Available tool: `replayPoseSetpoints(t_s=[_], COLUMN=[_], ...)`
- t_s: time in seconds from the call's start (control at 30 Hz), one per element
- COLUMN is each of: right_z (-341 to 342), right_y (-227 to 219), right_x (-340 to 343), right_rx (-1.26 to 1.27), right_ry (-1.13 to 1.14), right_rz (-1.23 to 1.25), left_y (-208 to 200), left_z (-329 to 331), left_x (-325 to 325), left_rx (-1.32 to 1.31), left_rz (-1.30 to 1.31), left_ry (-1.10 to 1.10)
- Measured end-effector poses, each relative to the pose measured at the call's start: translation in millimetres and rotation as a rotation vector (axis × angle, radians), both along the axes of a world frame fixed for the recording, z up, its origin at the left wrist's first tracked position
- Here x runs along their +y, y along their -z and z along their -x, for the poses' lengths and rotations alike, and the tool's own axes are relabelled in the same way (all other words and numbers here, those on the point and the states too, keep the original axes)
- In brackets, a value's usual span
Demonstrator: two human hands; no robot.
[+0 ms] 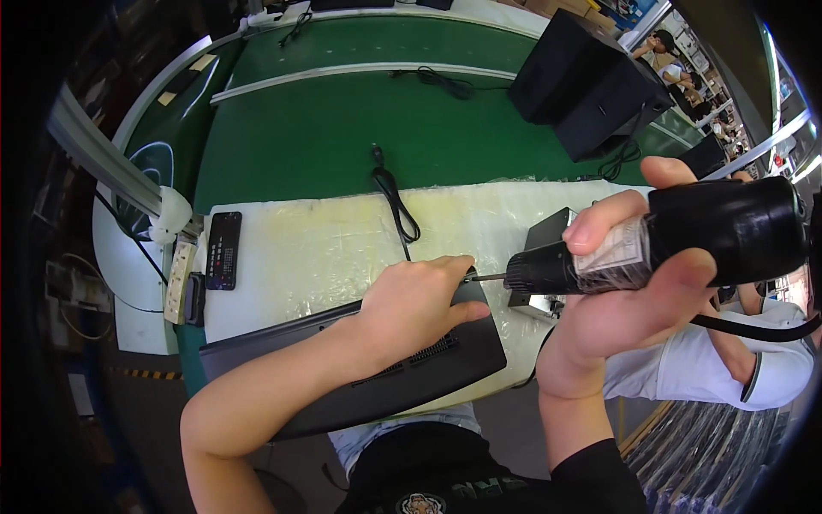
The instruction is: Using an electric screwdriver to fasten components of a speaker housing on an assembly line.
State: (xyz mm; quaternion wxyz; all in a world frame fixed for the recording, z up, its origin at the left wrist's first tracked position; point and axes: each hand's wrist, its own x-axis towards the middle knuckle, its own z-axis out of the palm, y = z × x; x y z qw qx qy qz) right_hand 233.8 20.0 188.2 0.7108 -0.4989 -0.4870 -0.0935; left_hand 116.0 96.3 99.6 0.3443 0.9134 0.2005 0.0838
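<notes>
The right hand [638, 300] is wrapped tight around a black electric screwdriver [685, 244], held almost level, with the thumb on top and the fingers curled underneath. The thin metal bit [486, 277] points to the person's left and meets the upper right corner of a dark flat panel [411, 377]. A black cord [753, 330] runs from the tool's rear toward the right edge of the view.

The left hand [415, 304] lies palm down on that same corner of the panel, fingers bent and pressed together, their tips right at the end of the bit; whether they pinch a screw cannot be told. The panel lies tilted across the near edge of the worktop, on a pale foam sheet [317, 248], with a row of vent slots facing up beside the left hand.

Just behind the screwdriver's nose sits 1 small black box [545, 233]. A black remote control [223, 250] lies near the left end of the sheet, well apart from both hands. A loose black cable [392, 193] trails from the green worktop [325, 137] onto the sheet. 2 black speaker boxes [586, 81] stand at the far right.
</notes>
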Motion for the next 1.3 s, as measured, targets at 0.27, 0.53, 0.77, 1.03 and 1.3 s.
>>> replayPoseSetpoints(t_s=[0.27, 0.53, 0.77, 1.03, 1.3], right_z=[0, 4, -23, -122, -104], right_y=[15, 22, 6, 96, 123], right_x=[12, 15, -14, -107, -112], right_rx=[-0.092, -0.004, -0.096, -0.115, -0.018], right_ry=[-0.057, -0.202, -0.152, 0.370, 0.363], right_rz=[0.052, -0.094, -0.126, -0.111, 0.047], left_y=[2, -9, 9, -27, -11], left_z=[0, 0, 24, 127, 105], left_x=[3, 0, 1, 2, -19], left_rx=[-0.011, 0.093, -0.116, 0.302, 0.068], left_rz=[0.045, 0.021, -0.198, -0.075, -0.179], left_ry=[0.001, 0.000, 0.028, -0.308, -0.412])
